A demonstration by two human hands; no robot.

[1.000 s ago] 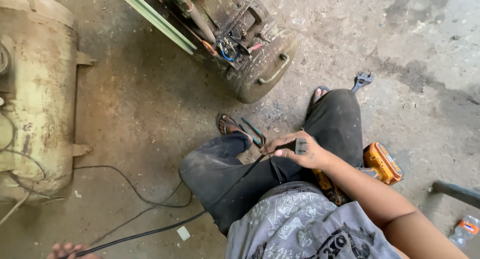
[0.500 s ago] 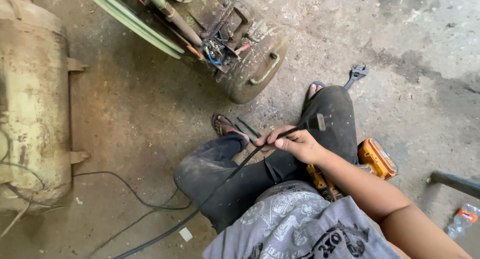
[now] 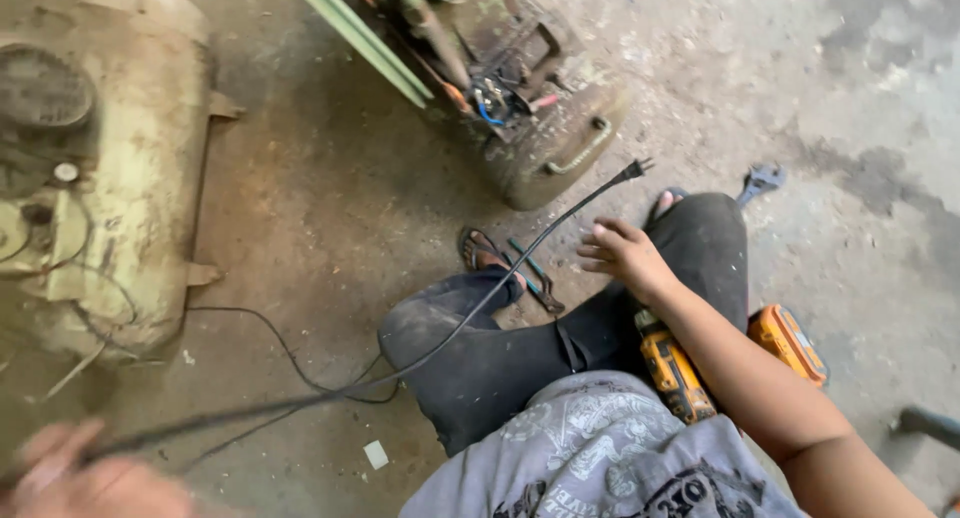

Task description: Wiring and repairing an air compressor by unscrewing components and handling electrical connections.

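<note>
Left grip (image 3: 70,473) pinches thin black cord (image 3: 480,303).

The black cord (image 3: 470,318) looks like smooth, matt rubber. The floor (image 3: 330,178) is rough, dusty concrete with dark stains. The big tank (image 3: 130,178) on the left is dull painted metal, dirty and worn. The orange drill (image 3: 680,378) is hard plastic. The trousers (image 3: 500,358) are soft dark cloth.

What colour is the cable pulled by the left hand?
Black, plug included; the cable shows best in the head view.
</note>
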